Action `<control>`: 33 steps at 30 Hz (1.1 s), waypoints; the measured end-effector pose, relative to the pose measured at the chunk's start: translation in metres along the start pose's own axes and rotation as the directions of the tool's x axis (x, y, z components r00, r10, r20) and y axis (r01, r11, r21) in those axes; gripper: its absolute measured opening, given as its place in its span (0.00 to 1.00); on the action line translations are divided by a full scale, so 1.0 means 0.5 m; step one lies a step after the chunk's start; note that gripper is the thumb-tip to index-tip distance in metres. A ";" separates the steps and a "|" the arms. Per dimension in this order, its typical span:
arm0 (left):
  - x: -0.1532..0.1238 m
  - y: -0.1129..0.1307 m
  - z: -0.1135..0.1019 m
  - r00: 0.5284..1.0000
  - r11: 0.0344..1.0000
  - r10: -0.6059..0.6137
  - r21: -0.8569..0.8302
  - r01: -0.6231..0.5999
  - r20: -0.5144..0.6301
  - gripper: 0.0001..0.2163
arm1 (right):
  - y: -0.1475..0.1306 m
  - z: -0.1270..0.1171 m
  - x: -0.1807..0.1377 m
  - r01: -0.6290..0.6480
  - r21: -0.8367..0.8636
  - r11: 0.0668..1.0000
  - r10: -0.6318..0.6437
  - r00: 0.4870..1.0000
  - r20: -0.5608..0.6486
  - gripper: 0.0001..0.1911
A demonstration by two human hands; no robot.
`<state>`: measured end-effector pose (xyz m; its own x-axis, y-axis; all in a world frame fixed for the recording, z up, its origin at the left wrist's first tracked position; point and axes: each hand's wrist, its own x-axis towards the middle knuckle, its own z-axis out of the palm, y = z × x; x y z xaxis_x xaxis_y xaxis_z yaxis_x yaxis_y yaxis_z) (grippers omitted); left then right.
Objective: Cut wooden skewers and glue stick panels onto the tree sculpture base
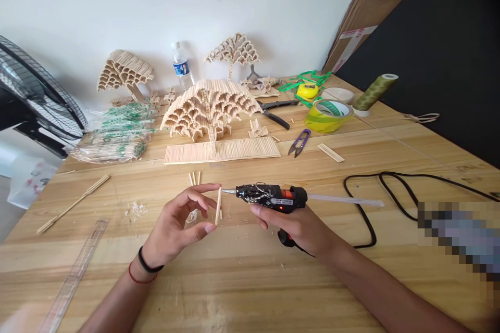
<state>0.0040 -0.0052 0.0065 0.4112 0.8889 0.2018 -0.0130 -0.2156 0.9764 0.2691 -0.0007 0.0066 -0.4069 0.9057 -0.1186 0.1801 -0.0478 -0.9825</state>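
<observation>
My left hand (182,223) pinches a short wooden stick (219,207) by its two ends, between thumb and fingers, holding it nearly upright. In my right hand (300,226) is a black hot glue gun (269,195) with a lit red light. Its metal nozzle points left and meets or nearly meets the upper part of the stick. A clear glue stick (347,200) juts from the back of the gun. Several short wooden sticks (195,178) lie behind my left fingers, partly hidden. Beyond them stands a tree model made of sticks (211,106) on a flat slatted base (250,150).
A clear ruler (74,276) and joined sticks (74,204) lie left. Purple snips (299,143), pliers (275,118), yellow tape (328,116) and a thread spool (375,94) are at right. A black cord (363,218) loops there. A fan (35,88) and bottle (182,66) stand behind.
</observation>
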 end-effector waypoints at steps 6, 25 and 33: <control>0.001 0.001 0.002 1.000 1.000 0.011 -0.011 -0.011 0.008 0.09 | 0.002 -0.001 -0.001 -0.037 -0.023 0.999 0.036 0.998 -0.048 0.24; 0.003 0.000 0.000 1.000 1.000 0.005 0.000 -0.005 -0.005 0.09 | 0.004 0.000 -0.002 -0.021 -0.018 1.000 0.020 0.998 -0.063 0.23; 0.003 -0.001 0.000 1.000 1.000 0.004 0.001 -0.004 -0.011 0.09 | 0.003 0.001 -0.002 -0.020 0.018 1.000 0.020 0.999 -0.031 0.22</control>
<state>0.0046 -0.0035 0.0061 0.4010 0.8926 0.2062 -0.0136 -0.2193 0.9756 0.2693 -0.0021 0.0053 -0.3748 0.9174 -0.1339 0.1720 -0.0731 -0.9824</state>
